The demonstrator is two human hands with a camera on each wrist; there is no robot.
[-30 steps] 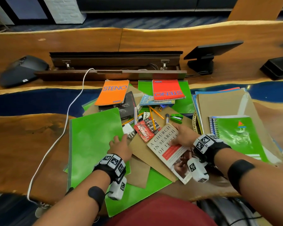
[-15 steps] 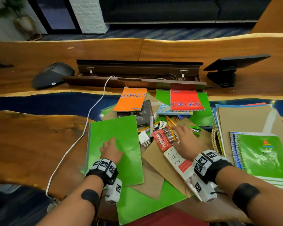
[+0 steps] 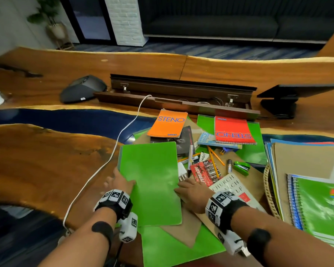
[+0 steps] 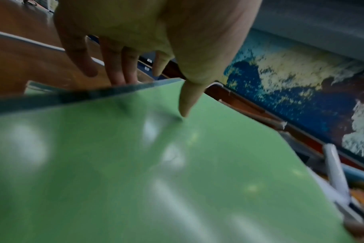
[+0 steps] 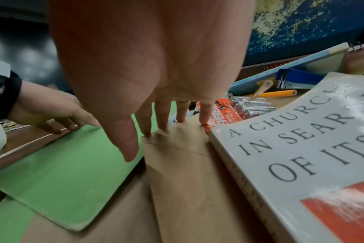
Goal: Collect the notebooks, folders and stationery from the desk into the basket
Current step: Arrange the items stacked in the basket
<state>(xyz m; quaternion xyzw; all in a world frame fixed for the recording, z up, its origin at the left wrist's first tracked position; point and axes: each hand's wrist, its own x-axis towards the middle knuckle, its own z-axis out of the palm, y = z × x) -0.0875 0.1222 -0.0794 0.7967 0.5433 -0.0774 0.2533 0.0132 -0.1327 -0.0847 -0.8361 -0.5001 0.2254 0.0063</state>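
From the head view, the green folder (image 3: 150, 182) lies on the paper pile in the middle of the desk, its long axis running from six to twelve o'clock. The left hand (image 3: 120, 185) sits at its nine o'clock edge, the right hand (image 3: 191, 191) at its three o'clock edge; both are equally near. The basket (image 3: 269, 191), already stacked with notebooks, stands well off at three o'clock.

In the left wrist view, the thumb rests on top of the folder's cover and the fingers (image 4: 123, 69) reach past its raised edge, seemingly under it, though blur leaves that uncertain.

In the right wrist view, the straight fingers (image 5: 162, 115) press a brown envelope (image 5: 187, 164) just beside the folder's edge, holding nothing. A grey book (image 5: 301, 148) lies at three o'clock of them.
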